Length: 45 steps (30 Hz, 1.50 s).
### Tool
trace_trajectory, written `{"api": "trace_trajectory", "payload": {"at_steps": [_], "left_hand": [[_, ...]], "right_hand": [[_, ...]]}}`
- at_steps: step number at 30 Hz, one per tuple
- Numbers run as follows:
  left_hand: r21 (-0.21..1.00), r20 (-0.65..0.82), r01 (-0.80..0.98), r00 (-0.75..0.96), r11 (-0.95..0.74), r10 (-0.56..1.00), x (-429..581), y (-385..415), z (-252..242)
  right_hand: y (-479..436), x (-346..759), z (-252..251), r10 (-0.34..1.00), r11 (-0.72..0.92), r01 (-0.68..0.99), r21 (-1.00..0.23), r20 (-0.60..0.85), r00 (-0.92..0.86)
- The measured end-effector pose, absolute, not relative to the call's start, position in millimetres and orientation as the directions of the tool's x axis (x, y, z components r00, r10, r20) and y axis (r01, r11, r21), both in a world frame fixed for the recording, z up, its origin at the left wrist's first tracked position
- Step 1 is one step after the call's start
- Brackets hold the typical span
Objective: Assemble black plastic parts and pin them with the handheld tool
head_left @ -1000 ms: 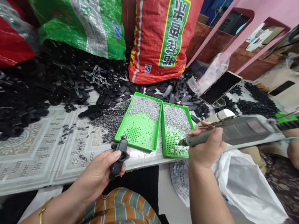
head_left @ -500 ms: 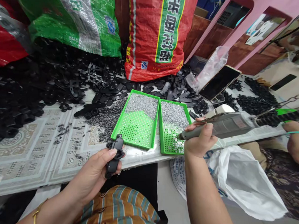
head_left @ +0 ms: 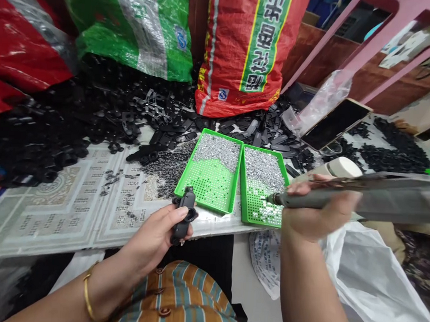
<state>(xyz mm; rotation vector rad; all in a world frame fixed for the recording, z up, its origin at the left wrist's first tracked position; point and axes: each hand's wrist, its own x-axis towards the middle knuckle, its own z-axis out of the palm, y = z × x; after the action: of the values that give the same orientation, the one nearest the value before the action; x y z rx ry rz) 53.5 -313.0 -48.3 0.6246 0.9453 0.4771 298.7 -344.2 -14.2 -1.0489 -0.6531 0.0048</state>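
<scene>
Green trays (head_left: pixel 209 176), two, one driver (head_left: pixel 342 199)

Your left hand (head_left: pixel 156 237): black plastic part (head_left: pixel 183 216). Your right hand (head_left: pixel 316 217): grey driver (head_left: pixel 360 201). Near table's front edge: two bright green trays (head_left: pixel 206 199), dotted with holes, silver screws (head_left: pixel 219 151) heaped. Pale table cover (head_left: pixel 72 206), grey ornamental print. Far edge: red sack (head_left: pixel 242 47), green-yellow panel; green sack (head_left: pixel 135 27), silver stripe. Your shirt (head_left: pixel 179 298): orange, teal, cream stripes.

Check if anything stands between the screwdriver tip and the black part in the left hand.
Nothing visible does. The electric screwdriver in the right hand points over the right green tray; only low tray rims lie toward the black part.
</scene>
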Motion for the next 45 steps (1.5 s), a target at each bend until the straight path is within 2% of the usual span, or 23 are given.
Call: {"api": "trace_trajectory", "payload": {"at_steps": [4, 7, 9, 12, 18, 26, 33, 45], "left_hand": [[0.665, -0.553, -0.182, 0.532, 0.724, 0.642, 56, -313, -51], [0.652, -0.54, -0.218, 0.539, 0.726, 0.646, 56, -313, -54], [0.639, -0.545, -0.239, 0.529, 0.731, 0.65, 55, -313, -54], [0.623, -0.561, -0.256, 0.513, 0.739, 0.65, 54, -313, -54], [0.604, -0.559, -0.276, 0.522, 0.748, 0.644, 51, -313, -54], [0.644, -0.566, -0.226, 0.503, 0.731, 0.653, 50, -313, -52], [0.66, -0.549, -0.307, 0.427, 0.686, 0.719, 54, -316, -61], [0.697, -0.504, -0.295, 0.447, 0.654, 0.739, 54, -320, -64]], "right_hand": [[-346, 256, 17, 0.485, 0.622, 0.105, -0.776, 0.486, 0.727], [-346, 224, 29, 0.735, 0.515, -0.117, -0.849, 0.367, 0.57], [-344, 208, 30, 0.796, 0.492, -0.205, -0.846, 0.342, 0.499], [-335, 193, 24, 0.802, 0.525, -0.234, -0.818, 0.383, 0.459], [-323, 181, 14, 0.817, 0.496, -0.249, -0.832, 0.351, 0.458], [-322, 176, 5, 0.823, 0.506, -0.277, -0.817, 0.361, 0.439], [-322, 170, 4, 0.848, 0.499, -0.275, -0.822, 0.397, 0.352], [-327, 164, -3, 0.855, 0.498, -0.281, -0.82, 0.409, 0.319]]}}
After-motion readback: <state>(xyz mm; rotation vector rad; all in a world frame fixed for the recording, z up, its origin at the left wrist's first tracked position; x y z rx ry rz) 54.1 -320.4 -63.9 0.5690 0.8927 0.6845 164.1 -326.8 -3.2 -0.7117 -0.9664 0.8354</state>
